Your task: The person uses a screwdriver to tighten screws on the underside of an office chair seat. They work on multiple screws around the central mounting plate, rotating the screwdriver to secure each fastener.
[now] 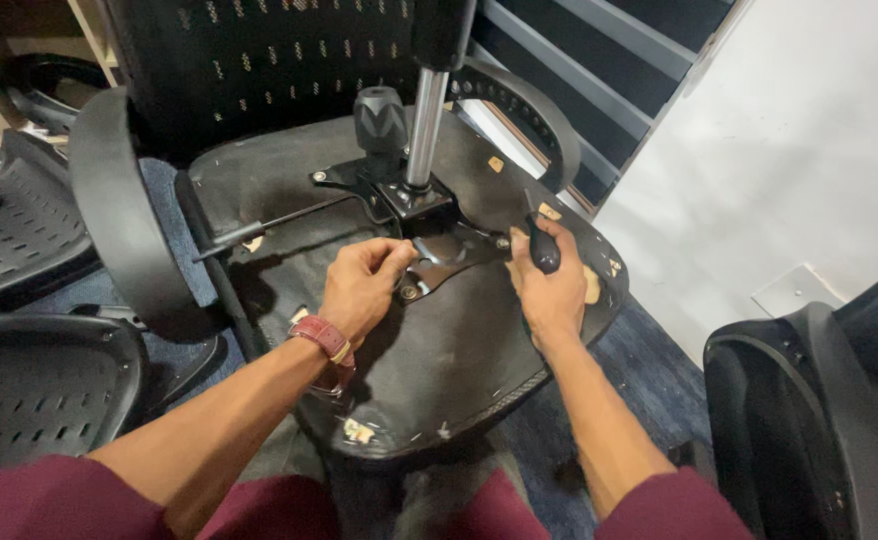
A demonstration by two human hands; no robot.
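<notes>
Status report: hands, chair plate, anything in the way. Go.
Left hand gripping the metal plate under the seat. Right hand shut on a screwdriver, tip at the plate. Gas cylinder stands close behind; nothing blocking.

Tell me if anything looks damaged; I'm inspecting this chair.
Yes. The seat underside is scuffed, with torn tan patches near its edges. The chair lies overturned, gas cylinder pointing up.
</notes>
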